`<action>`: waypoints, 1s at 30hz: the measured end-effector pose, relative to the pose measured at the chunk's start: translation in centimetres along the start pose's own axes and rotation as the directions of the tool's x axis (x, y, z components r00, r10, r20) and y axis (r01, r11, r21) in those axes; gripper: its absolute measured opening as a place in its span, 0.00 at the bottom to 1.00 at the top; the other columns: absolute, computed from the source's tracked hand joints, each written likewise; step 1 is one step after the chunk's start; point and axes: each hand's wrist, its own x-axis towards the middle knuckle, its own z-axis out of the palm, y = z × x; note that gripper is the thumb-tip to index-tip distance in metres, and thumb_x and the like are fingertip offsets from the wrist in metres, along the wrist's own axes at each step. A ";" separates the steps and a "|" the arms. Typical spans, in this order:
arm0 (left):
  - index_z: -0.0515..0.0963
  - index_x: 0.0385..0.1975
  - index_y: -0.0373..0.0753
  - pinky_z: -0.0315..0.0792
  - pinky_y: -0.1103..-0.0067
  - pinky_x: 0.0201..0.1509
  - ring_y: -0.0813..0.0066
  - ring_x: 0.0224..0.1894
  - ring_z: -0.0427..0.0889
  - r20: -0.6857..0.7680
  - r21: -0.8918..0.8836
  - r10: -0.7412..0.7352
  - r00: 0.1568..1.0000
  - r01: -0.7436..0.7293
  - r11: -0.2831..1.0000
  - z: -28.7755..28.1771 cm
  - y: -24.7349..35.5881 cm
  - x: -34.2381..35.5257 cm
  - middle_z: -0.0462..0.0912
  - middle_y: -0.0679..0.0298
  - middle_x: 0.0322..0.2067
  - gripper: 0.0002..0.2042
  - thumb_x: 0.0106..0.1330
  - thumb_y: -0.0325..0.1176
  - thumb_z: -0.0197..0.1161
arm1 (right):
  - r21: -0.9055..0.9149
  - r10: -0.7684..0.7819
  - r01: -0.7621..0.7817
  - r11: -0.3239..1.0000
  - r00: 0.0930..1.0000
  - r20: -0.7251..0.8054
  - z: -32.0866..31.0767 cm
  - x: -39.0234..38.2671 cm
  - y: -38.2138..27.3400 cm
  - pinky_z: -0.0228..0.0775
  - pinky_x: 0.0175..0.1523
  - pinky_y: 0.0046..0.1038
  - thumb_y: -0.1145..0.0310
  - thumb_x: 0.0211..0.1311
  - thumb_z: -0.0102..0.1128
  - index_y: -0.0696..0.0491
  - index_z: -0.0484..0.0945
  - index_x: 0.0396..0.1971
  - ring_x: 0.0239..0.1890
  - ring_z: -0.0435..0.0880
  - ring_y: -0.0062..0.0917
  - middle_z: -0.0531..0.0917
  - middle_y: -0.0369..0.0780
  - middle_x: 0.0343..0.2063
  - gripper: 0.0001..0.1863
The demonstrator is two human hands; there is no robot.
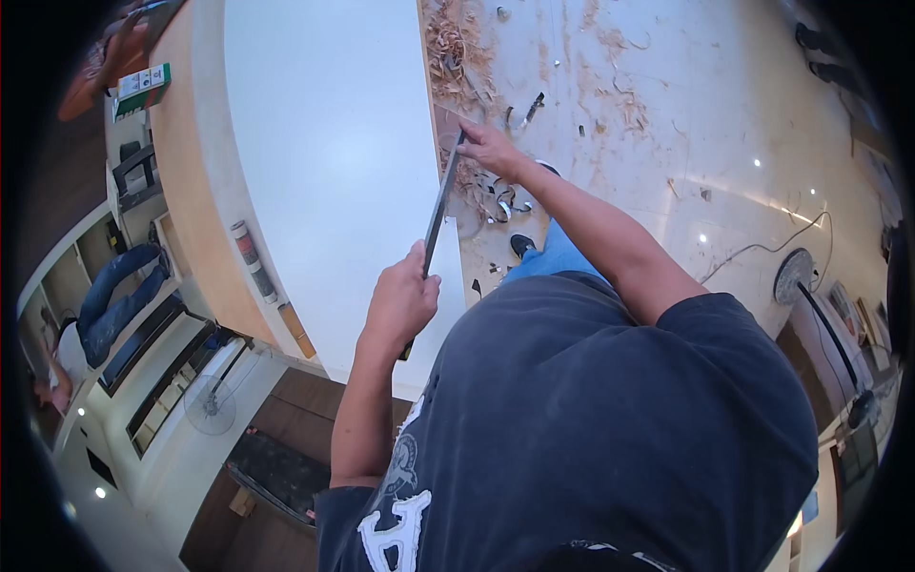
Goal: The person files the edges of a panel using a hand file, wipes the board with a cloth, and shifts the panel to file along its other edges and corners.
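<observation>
A long, flat, dark bar that looks like a file [442, 205] lies slantwise across the near right edge of a large white panel [329, 172]. My left hand [396, 297] is closed round its near end, over the panel, and a short dark piece shows below the wrist. At the far end, past the panel's edge, my right hand [488, 151] pinches the tip between thumb and fingers. The bar's underside and its exact contact with the panel edge are hidden.
Wood shavings [456, 48] and dark strip offcuts [505, 202] litter the pale floor right of the panel. A rolled tube [254, 262] and a green-white box [142, 91] lie on the wooden board at left. A person in jeans [114, 296] is farther left; fans [793, 276] stand around.
</observation>
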 end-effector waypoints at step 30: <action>0.72 0.61 0.30 0.69 0.86 0.26 0.87 0.23 0.72 -0.313 -0.537 -0.024 0.949 -0.156 0.829 1.0 -0.6 -1.7 0.79 0.70 0.30 0.21 0.68 0.24 0.62 | 0.103 0.131 -0.114 0.988 0.976 -0.174 5.6 -7.6 -8.5 0.78 0.42 0.27 0.67 0.54 0.68 0.57 0.87 0.40 0.33 0.88 0.24 0.89 0.43 0.30 0.14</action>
